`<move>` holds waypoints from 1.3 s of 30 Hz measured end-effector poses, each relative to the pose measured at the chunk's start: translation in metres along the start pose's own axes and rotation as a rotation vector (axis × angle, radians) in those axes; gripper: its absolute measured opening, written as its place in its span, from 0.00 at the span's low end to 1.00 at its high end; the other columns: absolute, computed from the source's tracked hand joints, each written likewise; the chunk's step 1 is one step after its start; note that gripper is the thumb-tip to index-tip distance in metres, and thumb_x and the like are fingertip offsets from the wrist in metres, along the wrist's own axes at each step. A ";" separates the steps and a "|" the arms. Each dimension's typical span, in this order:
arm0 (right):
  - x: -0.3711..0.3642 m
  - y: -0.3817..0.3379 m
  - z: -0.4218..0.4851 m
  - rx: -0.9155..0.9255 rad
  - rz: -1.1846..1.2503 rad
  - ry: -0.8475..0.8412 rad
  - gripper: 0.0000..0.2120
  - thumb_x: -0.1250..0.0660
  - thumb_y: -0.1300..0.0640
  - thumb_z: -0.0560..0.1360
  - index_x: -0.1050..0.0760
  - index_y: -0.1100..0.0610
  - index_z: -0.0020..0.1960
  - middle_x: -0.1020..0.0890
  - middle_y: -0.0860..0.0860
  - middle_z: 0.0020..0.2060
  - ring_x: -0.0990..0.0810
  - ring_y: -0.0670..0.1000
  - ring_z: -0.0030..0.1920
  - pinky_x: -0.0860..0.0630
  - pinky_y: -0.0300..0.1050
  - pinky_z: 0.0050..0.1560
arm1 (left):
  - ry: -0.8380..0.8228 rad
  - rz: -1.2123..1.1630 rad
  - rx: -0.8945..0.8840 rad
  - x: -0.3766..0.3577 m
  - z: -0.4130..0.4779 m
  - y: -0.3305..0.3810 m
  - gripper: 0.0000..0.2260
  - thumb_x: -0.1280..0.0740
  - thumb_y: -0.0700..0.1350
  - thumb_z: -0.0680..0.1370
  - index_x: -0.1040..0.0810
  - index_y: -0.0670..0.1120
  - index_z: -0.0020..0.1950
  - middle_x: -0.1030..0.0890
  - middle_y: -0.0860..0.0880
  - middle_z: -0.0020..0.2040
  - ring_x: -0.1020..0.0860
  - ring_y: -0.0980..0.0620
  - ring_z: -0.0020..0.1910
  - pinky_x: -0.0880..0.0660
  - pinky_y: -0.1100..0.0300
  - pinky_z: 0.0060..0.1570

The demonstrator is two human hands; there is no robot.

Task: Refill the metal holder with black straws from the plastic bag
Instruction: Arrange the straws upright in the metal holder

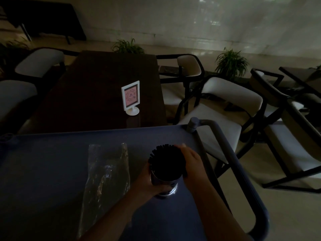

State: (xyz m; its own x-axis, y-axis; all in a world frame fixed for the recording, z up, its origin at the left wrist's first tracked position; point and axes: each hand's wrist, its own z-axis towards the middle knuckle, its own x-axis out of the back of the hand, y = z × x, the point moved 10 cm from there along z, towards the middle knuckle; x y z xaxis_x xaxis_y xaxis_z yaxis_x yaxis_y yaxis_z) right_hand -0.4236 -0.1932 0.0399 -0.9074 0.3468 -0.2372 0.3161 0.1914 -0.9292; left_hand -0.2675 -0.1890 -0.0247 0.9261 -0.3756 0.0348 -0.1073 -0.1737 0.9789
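Left hand (152, 183) grips the metal holder (165, 184); right hand (191, 162) cups the black straws (166, 160), upright. Plastic bag (106, 178) lies left, nearer the left hand.

No legible text; pink card in white sign stand (130, 96) too blurry.

We see the metal holder (164, 186), a shiny upright cylinder, standing on the blue cart top and packed with black straws (166, 160) whose ends fan out above its rim. Just left of it the clear plastic bag (106, 180) lies flat and crumpled; its contents are too dim to tell.
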 end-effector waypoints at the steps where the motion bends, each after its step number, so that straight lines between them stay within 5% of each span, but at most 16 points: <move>1: 0.001 0.005 -0.002 -0.040 0.093 -0.021 0.17 0.36 0.48 0.79 0.17 0.60 0.51 0.14 0.58 0.46 0.14 0.54 0.48 0.18 0.46 0.47 | -0.007 0.010 0.007 0.001 -0.001 0.001 0.45 0.16 0.53 0.54 0.31 0.50 0.67 0.21 0.53 0.63 0.23 0.58 0.63 0.26 0.63 0.60; 4: 0.018 0.022 -0.010 -0.069 0.181 -0.042 0.25 0.42 0.42 0.79 0.20 0.60 0.61 0.16 0.56 0.58 0.19 0.55 0.62 0.27 0.54 0.66 | -0.046 0.069 0.033 0.004 -0.003 0.006 0.39 0.19 0.54 0.56 0.30 0.54 0.63 0.20 0.56 0.60 0.22 0.64 0.60 0.26 0.72 0.53; 7: 0.026 0.023 -0.022 0.090 -0.032 -0.190 0.24 0.36 0.48 0.78 0.29 0.57 0.70 0.22 0.53 0.67 0.26 0.52 0.69 0.33 0.55 0.72 | -0.056 0.053 0.029 0.014 -0.003 0.015 0.39 0.18 0.47 0.59 0.32 0.56 0.65 0.23 0.59 0.62 0.24 0.70 0.59 0.26 0.71 0.55; 11: 0.006 0.033 -0.028 0.117 -0.358 -0.382 0.36 0.24 0.56 0.67 0.35 0.53 0.71 0.25 0.47 0.68 0.27 0.43 0.69 0.30 0.43 0.68 | -0.148 0.114 0.069 0.021 0.006 0.030 0.48 0.18 0.41 0.65 0.45 0.61 0.74 0.27 0.63 0.63 0.26 0.69 0.59 0.26 0.72 0.56; 13: -0.001 0.030 -0.022 0.129 -0.401 -0.399 0.35 0.21 0.63 0.66 0.33 0.50 0.68 0.23 0.45 0.65 0.24 0.38 0.64 0.27 0.37 0.64 | -0.181 0.189 0.074 0.020 0.012 0.038 0.44 0.21 0.38 0.68 0.43 0.60 0.73 0.26 0.64 0.59 0.26 0.69 0.57 0.28 0.78 0.50; 16: -0.003 0.018 -0.005 0.116 -0.407 -0.374 0.31 0.22 0.69 0.66 0.28 0.52 0.65 0.20 0.49 0.61 0.21 0.43 0.63 0.23 0.40 0.61 | -0.193 0.215 0.057 0.019 0.022 0.051 0.36 0.23 0.33 0.69 0.35 0.50 0.72 0.23 0.54 0.63 0.25 0.56 0.64 0.28 0.72 0.57; 18: -0.011 0.009 0.003 0.107 -0.419 -0.422 0.30 0.23 0.70 0.67 0.27 0.60 0.67 0.19 0.56 0.62 0.21 0.51 0.64 0.23 0.44 0.61 | -0.201 0.230 0.040 0.018 0.028 0.057 0.33 0.24 0.31 0.69 0.32 0.50 0.68 0.22 0.54 0.61 0.23 0.62 0.59 0.27 0.73 0.55; 20: -0.020 0.004 0.008 0.103 -0.441 -0.487 0.28 0.24 0.71 0.68 0.27 0.63 0.66 0.17 0.55 0.59 0.19 0.49 0.61 0.22 0.40 0.57 | -0.183 0.249 0.039 0.019 0.033 0.059 0.31 0.24 0.30 0.68 0.30 0.54 0.63 0.22 0.59 0.56 0.22 0.71 0.52 0.27 0.77 0.50; 25: -0.018 0.008 0.019 0.078 -0.508 -0.449 0.19 0.24 0.69 0.68 0.19 0.54 0.56 0.15 0.50 0.52 0.17 0.46 0.55 0.21 0.43 0.58 | -0.041 0.232 0.014 0.021 0.035 0.058 0.25 0.22 0.34 0.68 0.25 0.60 0.52 0.16 0.67 0.45 0.20 0.72 0.48 0.26 0.77 0.45; 29: -0.012 0.004 0.028 0.086 -0.524 -0.435 0.16 0.26 0.70 0.70 0.20 0.60 0.56 0.14 0.52 0.50 0.17 0.47 0.53 0.21 0.42 0.54 | 0.023 0.144 -0.019 0.014 0.039 0.066 0.22 0.24 0.31 0.69 0.22 0.52 0.56 0.19 0.59 0.51 0.20 0.72 0.48 0.26 0.76 0.46; 33: -0.008 -0.002 0.033 0.077 -0.536 -0.448 0.17 0.26 0.69 0.70 0.20 0.61 0.57 0.15 0.53 0.51 0.17 0.45 0.51 0.21 0.38 0.51 | 0.011 0.096 -0.016 0.004 0.040 0.075 0.26 0.25 0.30 0.70 0.26 0.38 0.67 0.20 0.45 0.61 0.21 0.54 0.59 0.25 0.71 0.54; 36: -0.005 -0.005 0.031 0.087 -0.575 -0.438 0.20 0.24 0.66 0.69 0.21 0.53 0.57 0.16 0.46 0.52 0.17 0.39 0.52 0.22 0.34 0.50 | 0.013 0.071 0.037 0.005 0.038 0.071 0.27 0.25 0.30 0.70 0.26 0.43 0.67 0.19 0.45 0.61 0.23 0.46 0.64 0.25 0.56 0.63; 39: -0.003 -0.006 0.024 0.129 -0.614 -0.426 0.27 0.22 0.62 0.69 0.26 0.56 0.66 0.18 0.49 0.59 0.20 0.43 0.60 0.23 0.35 0.56 | 0.040 0.028 0.054 0.013 0.030 0.067 0.28 0.25 0.31 0.69 0.27 0.48 0.66 0.19 0.48 0.60 0.23 0.47 0.65 0.24 0.58 0.62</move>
State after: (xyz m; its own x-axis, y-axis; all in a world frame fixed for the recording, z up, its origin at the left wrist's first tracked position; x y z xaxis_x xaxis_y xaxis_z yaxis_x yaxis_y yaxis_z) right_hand -0.4296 -0.2178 0.0395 -0.9468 -0.1772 0.2686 -0.2914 0.1181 -0.9493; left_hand -0.2740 -0.2330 0.0347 0.9362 -0.3442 0.0716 -0.1521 -0.2129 0.9652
